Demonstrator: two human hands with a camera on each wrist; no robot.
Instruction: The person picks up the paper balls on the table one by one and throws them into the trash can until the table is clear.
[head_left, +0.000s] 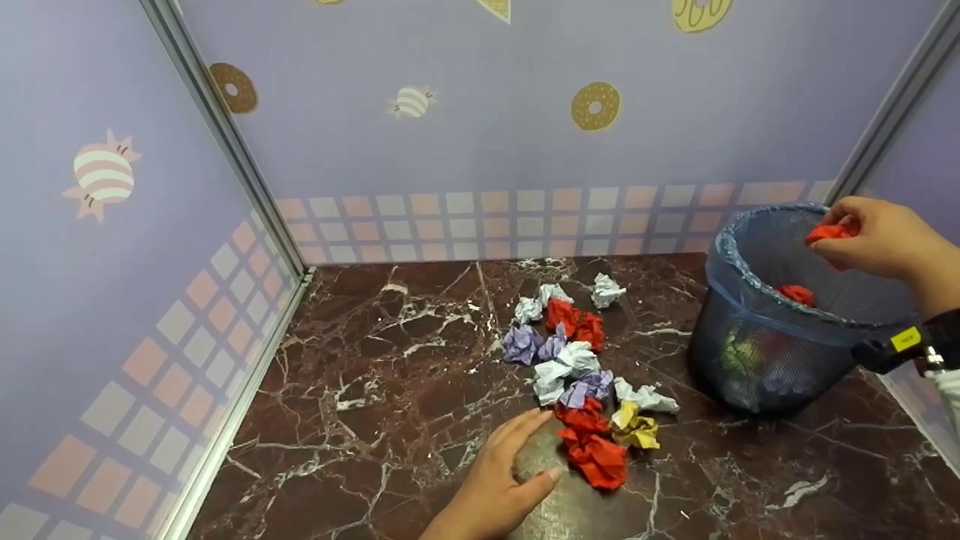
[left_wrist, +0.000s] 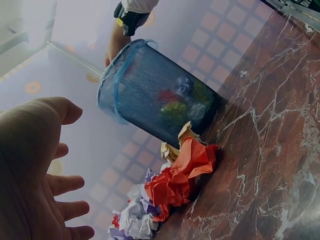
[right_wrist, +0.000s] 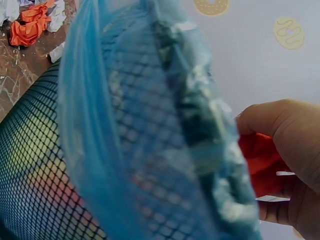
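A red wad [head_left: 829, 232] is pinched in the fingers [head_left: 851, 225] of the right hand [head_left: 885, 240], held just above the open mouth of the bin [head_left: 757, 352], so that it is poised over the inside rather than the rim. From the right wrist view the same red wad [right_wrist: 260, 165] is seen tucked between the curled fingers, with the blue liner [right_wrist: 85, 125] of the bin blurred in front. Another red wad [head_left: 795, 294] is seen already lying inside, high against the mesh, and more coloured paper is made out through the wall lower down.

The left hand [head_left: 499, 480] is laid on the desk [head_left: 360, 390] with fingers loose and spread, nothing gripped; its fingertips are set just beside the near end of the pile [head_left: 581, 360]. The nearest piece there is a big red wad [head_left: 596, 454], with a yellow one [head_left: 636, 427] touching it on the far side. From the left wrist view the open palm [left_wrist: 30, 170] is seen apart from the pile, and the bin is seen behind it.

The pile itself is strung out towards the back wall: white, purple and red wads lying against one another, well left of the bin, which is stood at the right edge of the desk within reach of the right hand
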